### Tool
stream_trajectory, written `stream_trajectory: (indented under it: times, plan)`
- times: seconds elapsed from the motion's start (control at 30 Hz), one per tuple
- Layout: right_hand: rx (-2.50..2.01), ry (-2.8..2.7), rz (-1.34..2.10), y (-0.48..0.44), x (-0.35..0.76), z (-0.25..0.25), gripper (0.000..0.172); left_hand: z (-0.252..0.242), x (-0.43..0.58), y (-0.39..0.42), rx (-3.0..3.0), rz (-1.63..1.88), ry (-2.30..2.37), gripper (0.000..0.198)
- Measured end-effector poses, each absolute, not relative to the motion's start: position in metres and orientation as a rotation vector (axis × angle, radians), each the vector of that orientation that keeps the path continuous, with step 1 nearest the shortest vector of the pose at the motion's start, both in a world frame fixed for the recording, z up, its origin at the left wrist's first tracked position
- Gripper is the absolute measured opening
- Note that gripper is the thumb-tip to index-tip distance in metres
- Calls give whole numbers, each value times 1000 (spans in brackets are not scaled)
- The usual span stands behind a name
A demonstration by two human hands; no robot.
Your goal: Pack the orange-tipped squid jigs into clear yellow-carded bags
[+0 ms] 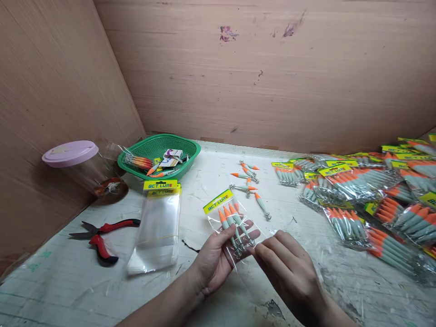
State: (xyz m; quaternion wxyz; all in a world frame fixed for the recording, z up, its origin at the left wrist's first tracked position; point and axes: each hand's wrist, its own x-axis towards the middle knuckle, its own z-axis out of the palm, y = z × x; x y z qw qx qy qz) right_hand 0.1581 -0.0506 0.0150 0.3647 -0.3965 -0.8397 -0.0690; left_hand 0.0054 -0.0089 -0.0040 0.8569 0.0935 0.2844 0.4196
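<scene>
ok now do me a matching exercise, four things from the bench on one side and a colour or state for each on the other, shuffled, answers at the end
1. pliers
2. jar lid
3. basket
4. bag of lures

A. held in the left hand
B. green
C. red and black handles
D. pink

Pairs: 1-C, 2-D, 3-B, 4-A

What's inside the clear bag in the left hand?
At least three orange-tipped, pale lures with metal hooks show through the clear bag. The left hand covers part of them with its thumb, hiding what lies beneath.
</scene>
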Motion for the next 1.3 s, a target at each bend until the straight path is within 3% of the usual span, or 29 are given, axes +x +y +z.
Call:
stream_trajectory:
  times: [0.17, 0.33, 0.43, 0.53, 0.67, 1.13, 1.3]
  plan:
    - [-1148, -1968, 150, -25, 186, 21, 8, -1, 4, -9, 149, 931, 610, 37]
    - [-1754, -1992, 79, 24, 222, -9, 22, 3, 0, -5, 100, 998, 617, 35]
    - [-1905, -2037, 70, 42, 220, -27, 19, 2, 0, -3, 78, 995, 629, 32]
    - [-1858, -2109, 136, 40, 214, -31, 15, 1, 0, 0, 84, 1009, 658, 30]
    - [-1670, -2271, 257, 19, 220, -31, 25, 1, -1, 3, 101, 1010, 669, 28]
    - [-1420, -2336, 245, -30, 227, -34, 16, -1, 1, 0, 98, 1000, 682, 34]
    - [-1256, -2255, 174, -55, 231, 4, 20, -7, 2, 3, 85, 1060, 751, 32]
